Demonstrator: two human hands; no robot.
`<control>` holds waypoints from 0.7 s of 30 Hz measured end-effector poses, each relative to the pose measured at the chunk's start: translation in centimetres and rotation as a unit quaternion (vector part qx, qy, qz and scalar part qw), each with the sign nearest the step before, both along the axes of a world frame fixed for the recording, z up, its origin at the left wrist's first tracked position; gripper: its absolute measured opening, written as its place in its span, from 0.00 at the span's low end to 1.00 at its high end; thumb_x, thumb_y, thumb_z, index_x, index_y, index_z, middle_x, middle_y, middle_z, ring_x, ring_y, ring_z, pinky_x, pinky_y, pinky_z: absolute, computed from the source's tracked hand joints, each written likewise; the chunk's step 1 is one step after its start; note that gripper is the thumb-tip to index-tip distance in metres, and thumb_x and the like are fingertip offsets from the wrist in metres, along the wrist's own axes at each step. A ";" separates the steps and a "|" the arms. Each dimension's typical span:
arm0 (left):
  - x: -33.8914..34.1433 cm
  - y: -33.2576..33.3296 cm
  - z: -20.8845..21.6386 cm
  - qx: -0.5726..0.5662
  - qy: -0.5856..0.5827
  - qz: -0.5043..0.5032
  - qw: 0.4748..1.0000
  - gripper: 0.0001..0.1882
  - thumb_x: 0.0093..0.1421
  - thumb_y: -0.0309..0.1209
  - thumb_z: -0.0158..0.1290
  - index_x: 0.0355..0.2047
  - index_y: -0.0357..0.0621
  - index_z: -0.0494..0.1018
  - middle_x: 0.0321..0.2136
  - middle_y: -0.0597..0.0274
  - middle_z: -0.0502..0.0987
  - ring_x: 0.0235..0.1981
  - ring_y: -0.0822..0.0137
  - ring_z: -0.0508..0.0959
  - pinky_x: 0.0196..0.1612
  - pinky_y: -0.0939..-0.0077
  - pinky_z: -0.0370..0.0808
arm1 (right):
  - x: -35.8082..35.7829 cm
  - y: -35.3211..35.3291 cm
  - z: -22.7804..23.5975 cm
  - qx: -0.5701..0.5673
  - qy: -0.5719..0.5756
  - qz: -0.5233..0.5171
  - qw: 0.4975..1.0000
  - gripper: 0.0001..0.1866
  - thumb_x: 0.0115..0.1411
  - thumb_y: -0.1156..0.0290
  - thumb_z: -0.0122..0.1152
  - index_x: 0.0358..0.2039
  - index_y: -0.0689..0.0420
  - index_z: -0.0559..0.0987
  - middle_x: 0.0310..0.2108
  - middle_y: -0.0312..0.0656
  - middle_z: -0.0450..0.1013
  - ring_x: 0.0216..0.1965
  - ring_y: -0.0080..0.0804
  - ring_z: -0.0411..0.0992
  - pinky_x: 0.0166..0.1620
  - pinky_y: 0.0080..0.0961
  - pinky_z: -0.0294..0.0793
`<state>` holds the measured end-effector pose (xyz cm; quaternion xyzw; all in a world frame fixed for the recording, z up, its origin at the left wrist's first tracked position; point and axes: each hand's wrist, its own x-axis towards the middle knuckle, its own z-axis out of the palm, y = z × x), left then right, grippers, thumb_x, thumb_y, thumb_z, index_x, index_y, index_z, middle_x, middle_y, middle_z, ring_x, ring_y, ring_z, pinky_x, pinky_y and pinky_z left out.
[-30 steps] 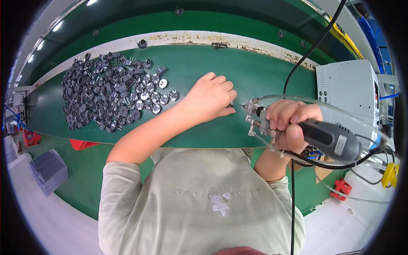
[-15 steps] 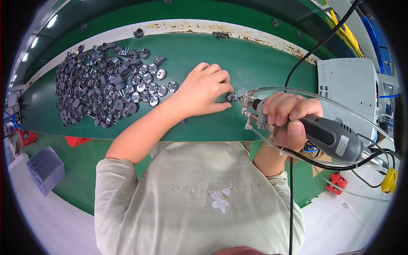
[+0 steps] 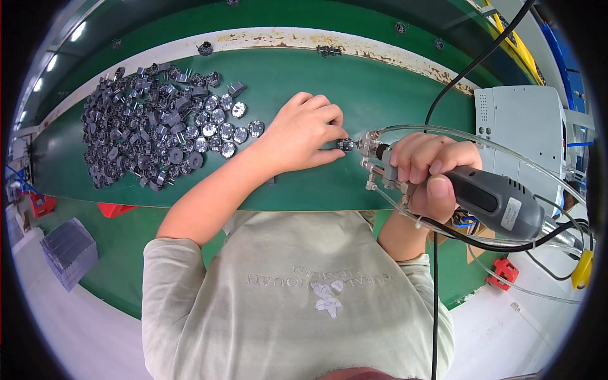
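My left hand [image 3: 311, 133] rests on the green worktop [image 3: 272, 190], thumb and fingers closed round a small round dark part [image 3: 345, 145] with a shiny face. In my right hand [image 3: 434, 166] is a grey handheld electric screwdriver [image 3: 491, 199], its body slanting down to the right. The metal nose [image 3: 370, 151] of the screwdriver, fitted with brackets and clear tubes, meets the right side of the small part. Whether its tip enters the part is too small to tell.
A large heap of similar dark round parts [image 3: 139, 126] covers the left of the worktop, several with pins showing. A white, worn ledge [image 3: 266, 39] runs along the back, before a green belt [image 3: 354, 19] bearing a few parts. A grey box machine [image 3: 522, 126] stands right; a black cable [image 3: 453, 79] hangs nearby.
The parts on the belt beyond the ledge have shifted left. Both my hands, the small part and the screwdriver are nearly where they were, with the screwdriver's nose slightly further left.
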<state>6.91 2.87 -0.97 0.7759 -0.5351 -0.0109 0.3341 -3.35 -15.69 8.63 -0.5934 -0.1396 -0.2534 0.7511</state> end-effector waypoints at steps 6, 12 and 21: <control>0.0 0.0 0.1 -0.002 0.000 0.001 1.000 0.13 0.51 0.41 0.69 0.35 0.52 0.85 0.37 0.70 0.76 0.44 0.65 0.75 0.49 0.65 0.69 | 0.1 -0.4 0.1 -0.041 -0.005 0.019 0.999 0.14 0.62 0.66 0.68 0.37 0.57 0.70 0.23 0.41 0.70 0.22 0.32 0.70 0.31 0.38 0.76; -0.1 0.1 0.1 -0.003 0.004 -0.001 1.000 0.14 0.51 0.41 0.69 0.36 0.52 0.86 0.37 0.71 0.76 0.43 0.65 0.75 0.49 0.65 0.69 | 0.2 -0.1 0.1 -0.026 -0.001 0.014 1.000 0.16 0.60 0.68 0.71 0.34 0.58 0.70 0.21 0.39 0.70 0.21 0.31 0.69 0.30 0.35 0.76; 0.0 0.1 0.0 -0.013 0.021 -0.013 1.000 0.12 0.50 0.38 0.69 0.35 0.49 0.85 0.36 0.71 0.78 0.45 0.65 0.76 0.51 0.64 0.69 | 1.3 0.2 -0.3 -0.096 0.030 0.028 0.995 0.12 0.57 0.83 0.67 0.32 0.60 0.71 0.21 0.41 0.74 0.23 0.28 0.72 0.29 0.28 0.73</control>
